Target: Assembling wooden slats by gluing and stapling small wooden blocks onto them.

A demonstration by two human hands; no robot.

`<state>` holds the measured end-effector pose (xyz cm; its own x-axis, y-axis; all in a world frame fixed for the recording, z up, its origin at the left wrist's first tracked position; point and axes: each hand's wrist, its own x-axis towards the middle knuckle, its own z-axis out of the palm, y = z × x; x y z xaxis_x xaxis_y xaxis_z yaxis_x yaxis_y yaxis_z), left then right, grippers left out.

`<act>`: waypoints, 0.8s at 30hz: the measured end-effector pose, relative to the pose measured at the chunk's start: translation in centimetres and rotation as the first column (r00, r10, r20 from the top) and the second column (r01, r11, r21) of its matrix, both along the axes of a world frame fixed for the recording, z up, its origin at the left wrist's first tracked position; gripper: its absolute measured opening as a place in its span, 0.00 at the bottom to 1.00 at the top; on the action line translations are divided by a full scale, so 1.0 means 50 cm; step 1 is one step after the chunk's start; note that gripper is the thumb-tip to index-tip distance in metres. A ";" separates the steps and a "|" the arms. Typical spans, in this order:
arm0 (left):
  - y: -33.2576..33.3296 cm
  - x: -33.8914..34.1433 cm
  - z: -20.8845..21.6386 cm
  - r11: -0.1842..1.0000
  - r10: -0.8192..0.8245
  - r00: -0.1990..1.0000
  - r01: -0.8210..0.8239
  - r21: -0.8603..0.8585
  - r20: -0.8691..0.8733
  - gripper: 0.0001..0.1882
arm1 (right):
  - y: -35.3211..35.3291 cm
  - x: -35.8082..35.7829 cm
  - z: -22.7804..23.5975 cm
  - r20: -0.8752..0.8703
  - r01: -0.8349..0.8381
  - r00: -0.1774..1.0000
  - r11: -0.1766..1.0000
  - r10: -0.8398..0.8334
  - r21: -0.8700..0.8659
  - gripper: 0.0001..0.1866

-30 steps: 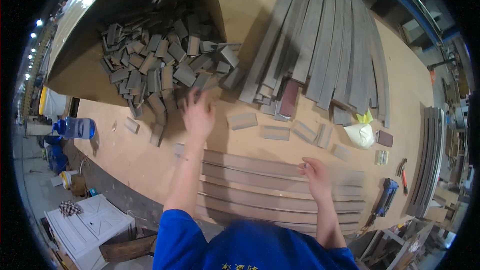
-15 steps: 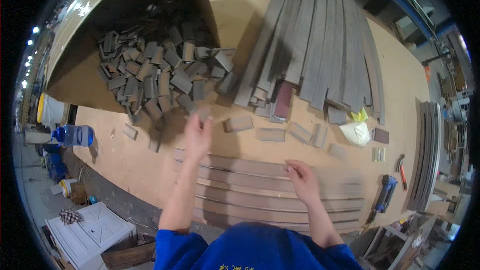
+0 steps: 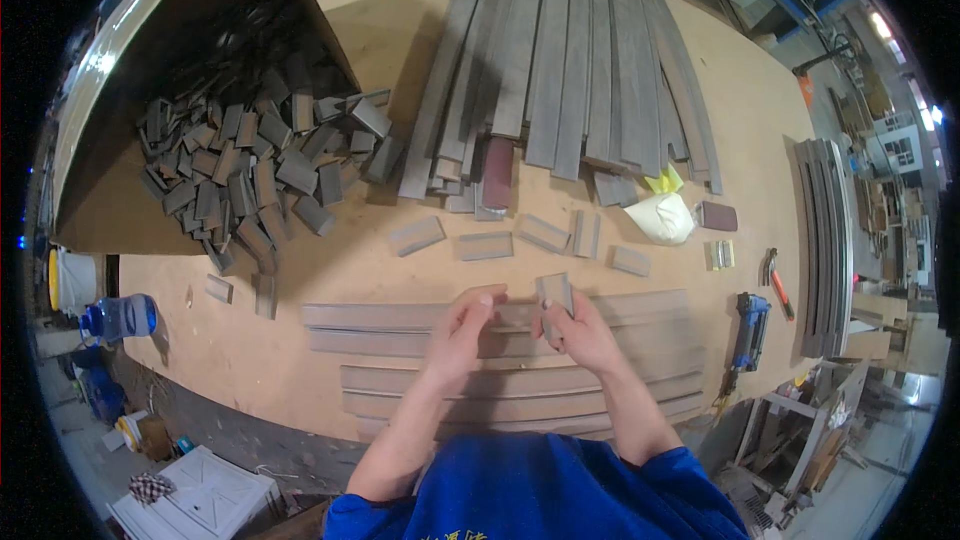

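My right hand (image 3: 583, 337) is closed on a small grey wood block (image 3: 553, 290), pinched between thumb and fingers above the long strips. Just left of it, my left hand (image 3: 465, 335) has its fingers apart with nothing visible in them. Beneath both hands lie several long, thin wood strips (image 3: 380, 316), side by side across the near part of the table. Beyond the hands, several short grey blocks (image 3: 485, 246) lie loose in an uneven row.
A cardboard box (image 3: 110, 202) on its side spills many short blocks (image 3: 297, 170) at left. Long grey planks (image 3: 545, 70) are piled at the back. Rightward are a white bag (image 3: 662, 220), a blue power tool (image 3: 750, 330), a hammer (image 3: 779, 285) and stacked strips (image 3: 824, 250).
My left hand has come back from beside the block pile toward my right hand. A block is now in my right hand, which was empty. The whole view has shifted, moving the scene leftward.
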<state>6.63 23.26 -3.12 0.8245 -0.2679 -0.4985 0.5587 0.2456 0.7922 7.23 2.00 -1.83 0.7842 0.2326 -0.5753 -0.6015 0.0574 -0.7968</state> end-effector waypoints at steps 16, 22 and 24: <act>-0.004 0.059 0.030 0.913 -0.389 0.913 0.366 0.180 0.122 0.08 | 0.007 -0.024 0.068 0.185 -0.335 0.890 0.873 0.417 -0.355 0.15; 0.001 0.065 0.060 0.970 -0.242 0.970 0.242 0.008 0.022 0.10 | 0.003 -0.019 0.059 0.133 -0.373 0.900 0.892 0.414 -0.254 0.15; 0.004 0.068 0.062 0.943 -0.328 0.939 0.317 0.102 0.107 0.10 | 0.016 -0.013 0.091 0.119 -0.408 0.880 0.860 0.460 -0.305 0.13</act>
